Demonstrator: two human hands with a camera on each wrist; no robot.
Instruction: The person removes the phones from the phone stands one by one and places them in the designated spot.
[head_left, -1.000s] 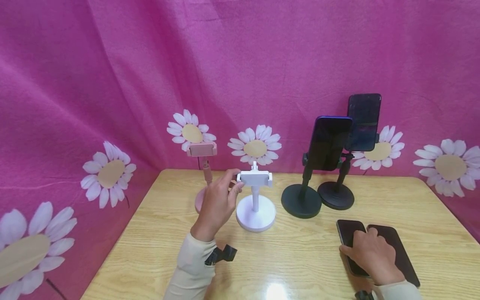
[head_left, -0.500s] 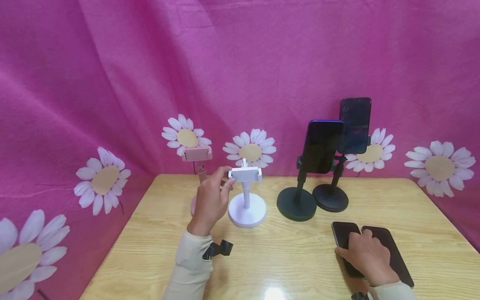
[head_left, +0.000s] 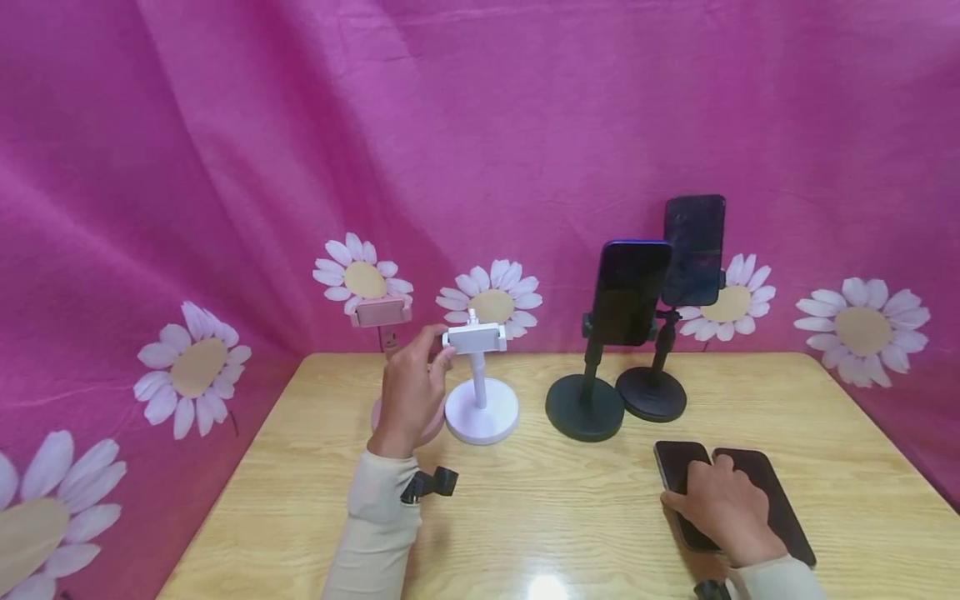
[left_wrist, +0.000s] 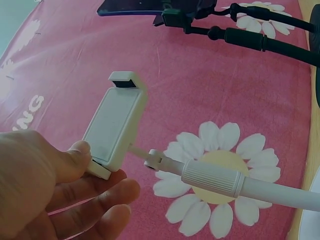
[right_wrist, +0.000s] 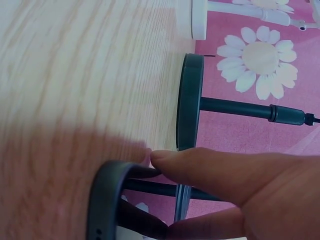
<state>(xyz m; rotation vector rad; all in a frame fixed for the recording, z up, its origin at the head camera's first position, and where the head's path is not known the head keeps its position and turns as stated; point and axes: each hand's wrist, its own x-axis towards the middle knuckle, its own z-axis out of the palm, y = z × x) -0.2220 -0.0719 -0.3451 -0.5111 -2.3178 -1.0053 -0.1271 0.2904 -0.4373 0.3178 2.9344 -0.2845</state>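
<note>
My left hand [head_left: 411, 387] pinches the left end of the clamp on a white phone stand [head_left: 480, 412], thumb in front and fingers behind. The left wrist view shows that clamp [left_wrist: 114, 125] tilted, with nothing in it. A pink phone stand [head_left: 381, 313] is just left, partly hidden behind my left hand. On the right, my right hand [head_left: 726, 508] holds the smaller of two dark phones [head_left: 678, 458] lying on the table, thumb at its left edge and fingers over its right side. Beside it lies the larger phone [head_left: 783, 508].
Two black stands stand upright behind the phones. The front one [head_left: 585, 408] bears a blue-edged phone [head_left: 632, 292]; the rear one [head_left: 651, 395] bears another dark phone [head_left: 693, 250]. A pink cloth with daisies [head_left: 525, 150] hangs behind the wooden table [head_left: 525, 508].
The head view has shifted a little. My left hand has moved the white stand slightly back and left, closer to the pink one. My right hand stays on the smaller phone.
</note>
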